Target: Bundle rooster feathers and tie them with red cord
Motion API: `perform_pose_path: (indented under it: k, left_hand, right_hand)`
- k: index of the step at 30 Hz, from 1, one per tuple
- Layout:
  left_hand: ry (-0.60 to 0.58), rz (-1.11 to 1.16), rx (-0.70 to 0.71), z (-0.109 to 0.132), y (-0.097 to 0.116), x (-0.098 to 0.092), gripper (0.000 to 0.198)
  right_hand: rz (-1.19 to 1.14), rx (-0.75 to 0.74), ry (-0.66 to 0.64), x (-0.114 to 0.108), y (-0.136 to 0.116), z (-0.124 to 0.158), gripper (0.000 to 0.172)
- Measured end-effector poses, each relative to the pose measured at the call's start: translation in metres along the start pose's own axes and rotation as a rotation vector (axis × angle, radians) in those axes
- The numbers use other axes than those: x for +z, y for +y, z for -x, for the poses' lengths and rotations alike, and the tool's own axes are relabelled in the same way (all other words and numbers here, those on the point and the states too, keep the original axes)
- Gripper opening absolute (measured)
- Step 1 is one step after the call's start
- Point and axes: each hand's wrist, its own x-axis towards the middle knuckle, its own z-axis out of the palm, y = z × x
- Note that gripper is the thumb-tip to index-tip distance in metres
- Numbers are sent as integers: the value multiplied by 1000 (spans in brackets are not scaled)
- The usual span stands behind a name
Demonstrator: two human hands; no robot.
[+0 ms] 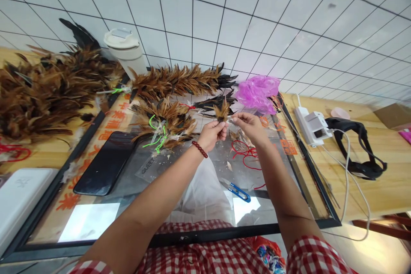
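Above the middle of the framed glass panel (135, 218), my left hand (212, 135) is closed on a small bunch of brown feathers (222, 113), its tips pointing up. My right hand (249, 127) is beside it in a pinch, with a pale wisp at the fingertips too small to name. Beyond the hands lie dark feathers (205, 103) and a long feather garland (176, 82). A feather bundle with green string (160, 126) is left of my left hand. Red cord (245, 152) and blue thread snips (239, 192) lie below the right hand.
A large feather pile (41, 94), a white tumbler (125, 49) and a phone (104, 165) are at the left. A pink plastic bag (258, 92) sits at the back. At the right are a power strip (306, 126), cables and a black head strap (348, 150).
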Motion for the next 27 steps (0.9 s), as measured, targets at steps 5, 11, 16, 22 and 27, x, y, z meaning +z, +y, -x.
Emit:
perform_pose_path:
  k: [5, 11, 16, 22, 27]
  left_hand:
    - [-181, -56, -158, 3, 2, -4, 30]
    - [-369, -81, -358, 6, 3, -6, 30]
    - [-356, -74, -305, 7, 1, -2, 27]
    - [-144, -241, -115, 10, -8, 11, 18]
    - [-56, -280, -144, 14, 1, 18, 24]
  right_hand:
    - [-268, 213, -399, -5, -1, 6, 38]
    - [-434, 257, -414, -4, 5, 6, 37]
    - [-287, 185, -237, -3, 5, 2, 36]
    - [25, 80, -104, -2, 3, 1, 37]
    - [592, -467, 43, -13, -28, 12, 33]
